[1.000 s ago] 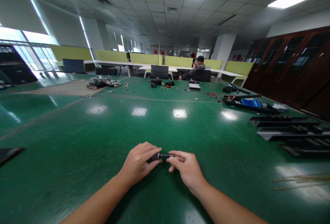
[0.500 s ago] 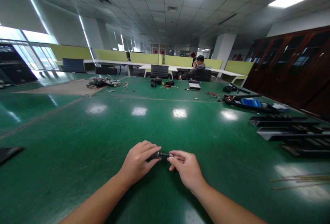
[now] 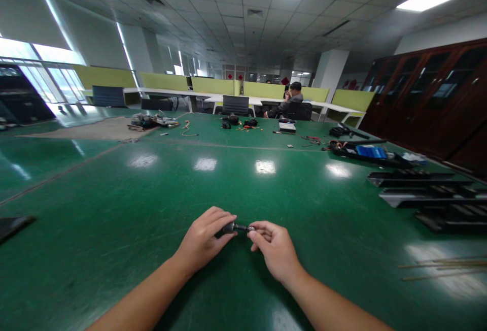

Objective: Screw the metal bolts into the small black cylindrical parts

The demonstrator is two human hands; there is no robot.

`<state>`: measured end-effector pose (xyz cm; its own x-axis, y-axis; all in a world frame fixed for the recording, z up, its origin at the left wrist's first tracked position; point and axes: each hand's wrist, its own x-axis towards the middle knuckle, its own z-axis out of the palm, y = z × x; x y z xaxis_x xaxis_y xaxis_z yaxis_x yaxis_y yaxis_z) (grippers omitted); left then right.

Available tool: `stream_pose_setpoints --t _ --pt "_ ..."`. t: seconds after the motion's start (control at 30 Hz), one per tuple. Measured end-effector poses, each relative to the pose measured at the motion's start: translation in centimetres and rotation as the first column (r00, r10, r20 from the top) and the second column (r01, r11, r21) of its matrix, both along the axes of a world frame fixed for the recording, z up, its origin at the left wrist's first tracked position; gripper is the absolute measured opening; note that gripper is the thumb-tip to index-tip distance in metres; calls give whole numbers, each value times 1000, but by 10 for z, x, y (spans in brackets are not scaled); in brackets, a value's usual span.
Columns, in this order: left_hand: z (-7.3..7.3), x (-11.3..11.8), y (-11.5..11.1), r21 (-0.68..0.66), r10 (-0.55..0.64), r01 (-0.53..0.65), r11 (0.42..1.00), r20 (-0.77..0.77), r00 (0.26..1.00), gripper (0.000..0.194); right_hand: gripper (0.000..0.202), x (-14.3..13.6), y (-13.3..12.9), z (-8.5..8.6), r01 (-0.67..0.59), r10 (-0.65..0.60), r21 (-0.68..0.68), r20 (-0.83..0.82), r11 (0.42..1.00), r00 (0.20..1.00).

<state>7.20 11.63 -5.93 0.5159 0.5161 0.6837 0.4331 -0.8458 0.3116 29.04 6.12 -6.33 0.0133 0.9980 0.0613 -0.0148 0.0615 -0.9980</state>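
Low in the middle of the head view, my left hand (image 3: 205, 234) is closed around the thick end of a small dark cylindrical part with a thin shaft (image 3: 241, 228). The shaft points right, lying level between my hands. Its metallic right tip is pinched between the thumb and fingertips of my right hand (image 3: 277, 250). Much of the thick end is covered by my left fingers, so its exact kind does not show. Beneath both hands is the green tabletop (image 3: 243, 184).
On the right lie black metal channels (image 3: 418, 196), thin rods (image 3: 441, 265) and a black tray with blue pieces (image 3: 369, 152). Tools and parts (image 3: 239, 122) sit along the far side. A dark flat object (image 3: 15, 227) is at left. A person (image 3: 292, 100) sits beyond the table.
My left hand has shifted very slightly left, and a little more of the part's thick end shows. My right hand keeps its pinch on the tip.
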Motion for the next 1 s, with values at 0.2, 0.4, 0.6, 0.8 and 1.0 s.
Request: stream_pose_setpoints --t 0.2,0.4,0.6,0.8,1.0 --pt "-1 -1 0 -20 9 -9 1000 0 1000 42 26 0 1 -2 3 -3 1 11 1000 1000" --pt "0 -1 0 -24 -4 4 1000 7 1000 41 24 0 0 0 4 -4 0 10 1000 1000" --pt "-1 -1 1 -20 -6 6 1000 -2 1000 41 24 -1 0 3 2 -2 -8 11 1000 1000" --pt "-1 -1 1 -14 -16 16 1000 -1 1000 41 25 -2 -1 5 3 -3 -13 -8 1000 1000" --pt "0 -1 1 -8 -21 21 1000 7 1000 41 24 -2 0 5 6 -7 -15 -16 1000 1000"
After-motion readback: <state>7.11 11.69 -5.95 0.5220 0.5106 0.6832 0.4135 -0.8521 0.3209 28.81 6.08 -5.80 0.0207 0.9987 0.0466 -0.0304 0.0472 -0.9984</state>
